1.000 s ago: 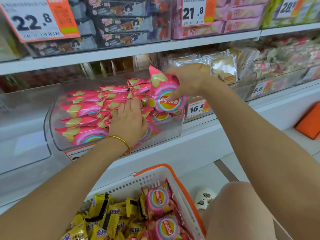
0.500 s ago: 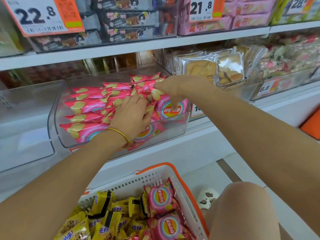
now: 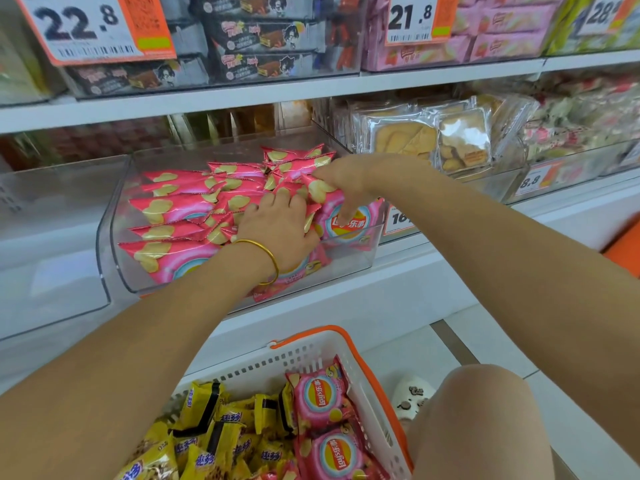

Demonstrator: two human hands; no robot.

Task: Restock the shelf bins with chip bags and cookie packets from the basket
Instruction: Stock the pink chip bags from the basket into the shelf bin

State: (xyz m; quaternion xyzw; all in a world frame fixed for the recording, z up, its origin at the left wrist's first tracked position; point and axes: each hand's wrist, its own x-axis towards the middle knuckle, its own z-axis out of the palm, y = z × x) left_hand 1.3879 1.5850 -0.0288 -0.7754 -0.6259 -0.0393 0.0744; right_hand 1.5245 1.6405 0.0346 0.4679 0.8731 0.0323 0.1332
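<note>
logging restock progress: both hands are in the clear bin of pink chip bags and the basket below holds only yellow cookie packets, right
Not only: the head view shows pink chip bags in the basket too, beside the yellow cookie packets. The rest holds.

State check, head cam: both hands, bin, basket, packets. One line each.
left hand, pressing on the stacked chip bags
right hand, gripping the top of the front-right chip bag
front-right chip bag, upright, lower part behind the bin's front wall
bin, partly filled
basket, holds cookie packets and loose chip bags
</note>
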